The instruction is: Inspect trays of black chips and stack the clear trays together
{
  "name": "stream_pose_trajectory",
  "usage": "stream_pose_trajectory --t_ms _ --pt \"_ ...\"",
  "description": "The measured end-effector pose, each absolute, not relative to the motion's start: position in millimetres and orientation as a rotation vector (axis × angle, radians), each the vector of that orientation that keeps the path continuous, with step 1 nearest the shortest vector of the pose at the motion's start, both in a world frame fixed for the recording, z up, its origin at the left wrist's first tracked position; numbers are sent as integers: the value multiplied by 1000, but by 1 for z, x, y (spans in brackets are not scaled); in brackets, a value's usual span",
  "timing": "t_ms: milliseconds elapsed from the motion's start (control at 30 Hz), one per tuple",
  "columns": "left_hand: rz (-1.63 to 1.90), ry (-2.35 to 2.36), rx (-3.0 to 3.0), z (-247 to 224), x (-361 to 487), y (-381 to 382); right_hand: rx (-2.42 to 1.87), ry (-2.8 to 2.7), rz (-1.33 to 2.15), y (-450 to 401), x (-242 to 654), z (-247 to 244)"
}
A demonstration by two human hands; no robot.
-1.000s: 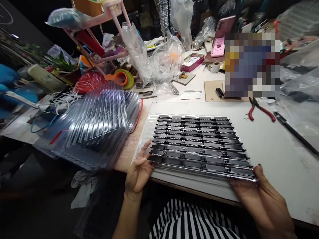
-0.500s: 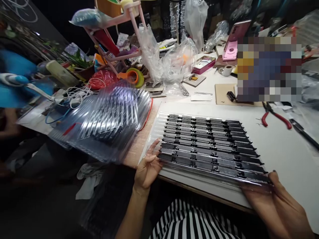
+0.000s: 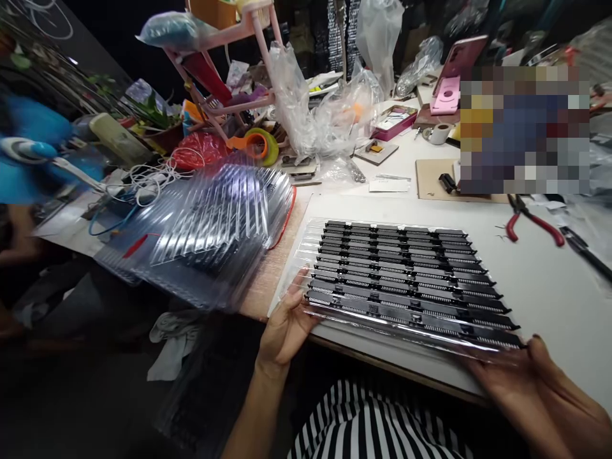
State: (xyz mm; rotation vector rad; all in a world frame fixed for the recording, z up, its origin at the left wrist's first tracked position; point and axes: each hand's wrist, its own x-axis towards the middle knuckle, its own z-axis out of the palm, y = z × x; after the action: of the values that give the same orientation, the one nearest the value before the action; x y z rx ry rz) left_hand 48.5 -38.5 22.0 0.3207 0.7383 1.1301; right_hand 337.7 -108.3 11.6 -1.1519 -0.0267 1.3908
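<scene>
A clear plastic tray [image 3: 297, 255] filled with rows of black connector-like parts [image 3: 394, 271] lies over the white board at the table's front edge. My left hand [image 3: 287, 328] grips its near left corner, thumb on top and fingers partly seen through the plastic. At the near right corner, my right hand [image 3: 535, 382] holds the tray with the thumb at the edge and the other fingers underneath, partly hidden.
Stacked clear trays [image 3: 215, 217] lie to the left, near white cables [image 3: 143, 182] and a blue fan [image 3: 33, 150]. Red-handled pliers [image 3: 535, 220] rest at the right. Behind are plastic bags [image 3: 329, 121], a tape roll [image 3: 438, 134] and a pink rack [image 3: 229, 38].
The view has shifted slightly. Both hands still hold the tray, and the rows of black parts sit slightly differently relative to its near edge.
</scene>
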Motion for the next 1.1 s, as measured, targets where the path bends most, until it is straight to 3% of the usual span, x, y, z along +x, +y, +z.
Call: stream_pose_trajectory --t_ms 1100 --pt "1185 939 246 22 56 -31 -677 -152 1561 -105 339 8"
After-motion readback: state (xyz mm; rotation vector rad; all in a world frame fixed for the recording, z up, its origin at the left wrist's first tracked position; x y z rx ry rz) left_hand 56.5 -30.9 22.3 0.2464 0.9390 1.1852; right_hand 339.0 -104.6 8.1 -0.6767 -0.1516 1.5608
